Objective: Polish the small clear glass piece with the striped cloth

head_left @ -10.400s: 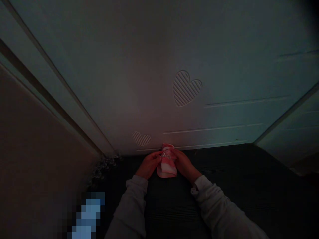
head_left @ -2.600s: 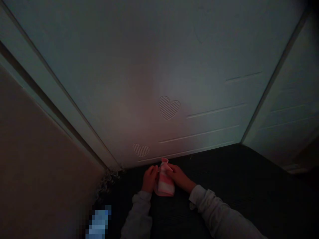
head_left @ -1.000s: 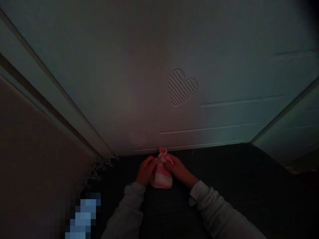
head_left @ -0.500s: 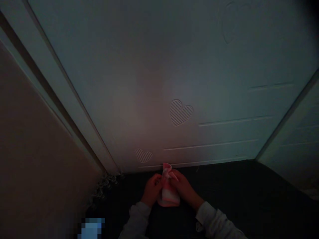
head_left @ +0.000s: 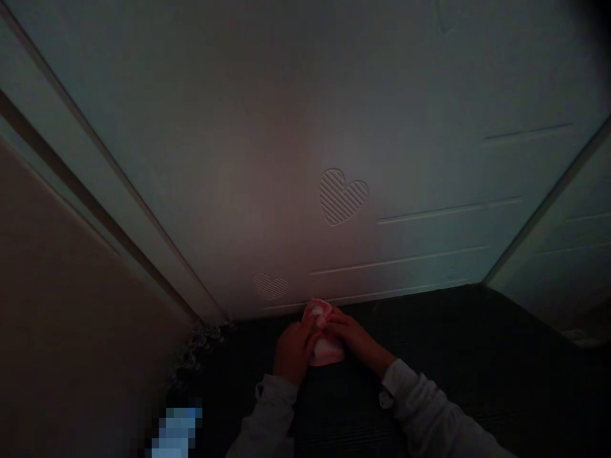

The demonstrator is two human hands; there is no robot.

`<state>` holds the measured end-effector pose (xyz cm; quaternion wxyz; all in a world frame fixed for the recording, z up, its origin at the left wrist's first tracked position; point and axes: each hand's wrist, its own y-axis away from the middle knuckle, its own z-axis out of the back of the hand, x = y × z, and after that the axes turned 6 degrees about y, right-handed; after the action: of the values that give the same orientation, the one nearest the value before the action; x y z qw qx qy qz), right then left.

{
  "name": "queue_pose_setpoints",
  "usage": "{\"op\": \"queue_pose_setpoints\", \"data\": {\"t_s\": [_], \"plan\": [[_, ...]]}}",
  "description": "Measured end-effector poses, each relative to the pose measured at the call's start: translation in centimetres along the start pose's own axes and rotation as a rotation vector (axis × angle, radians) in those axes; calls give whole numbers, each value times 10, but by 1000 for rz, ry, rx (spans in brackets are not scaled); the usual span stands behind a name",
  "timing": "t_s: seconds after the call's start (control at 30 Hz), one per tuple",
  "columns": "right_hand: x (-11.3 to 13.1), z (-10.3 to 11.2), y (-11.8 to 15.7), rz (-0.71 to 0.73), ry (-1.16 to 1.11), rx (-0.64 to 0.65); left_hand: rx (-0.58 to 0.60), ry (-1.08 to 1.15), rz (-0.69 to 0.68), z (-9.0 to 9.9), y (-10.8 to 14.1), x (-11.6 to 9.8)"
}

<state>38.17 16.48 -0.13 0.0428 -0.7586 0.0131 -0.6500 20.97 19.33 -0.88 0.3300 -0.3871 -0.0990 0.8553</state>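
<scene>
A small pink and white cloth [head_left: 327,348] lies bunched between my two hands, on the dark surface close to the foot of the white panel. My left hand [head_left: 292,348] grips its left side, with the fingers reaching over the fabric. From the right, my right hand [head_left: 351,334] has its fingers closed on the upper right part of the cloth. The top edge of the cloth stands up a little above the fingers. Dim light and the fingers hide how the cloth is folded in the middle.
A white panel [head_left: 238,191] with embossed hearts and lines rises behind the hands. The dark surface [head_left: 429,356] spreads below. Ruffled trim [head_left: 195,350] lines the left corner beside a brownish wall [head_left: 57,318]. A blurred blue patch [head_left: 174,432] shows at lower left.
The standing, twisted top of the cloth is now lower and more spread. My left hand has come over the cloth from the left. The view has shifted slightly.
</scene>
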Motion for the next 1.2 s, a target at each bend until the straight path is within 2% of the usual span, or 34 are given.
{"op": "queue_pose_setpoints", "data": {"t_s": [0.2, 0.43, 0.73, 0.97, 1.2], "plan": [[-3, 0, -1, -41, -96, 6, 18, -45, -71, -3, 0, -5], [-4, -1, -1, -57, -182, -69, 68, -22, -25, -2, -1, -13], [-8, 3, -5, -37, -105, -141, 51, 53, 95, -3, -2, -12], [-9, 5, -3, -64, -67, -132, 134, 134, 84, -2, 0, -16], [-9, 3, -2, -108, -65, -118, 141, 198, 128, -1, -1, -17]]}}
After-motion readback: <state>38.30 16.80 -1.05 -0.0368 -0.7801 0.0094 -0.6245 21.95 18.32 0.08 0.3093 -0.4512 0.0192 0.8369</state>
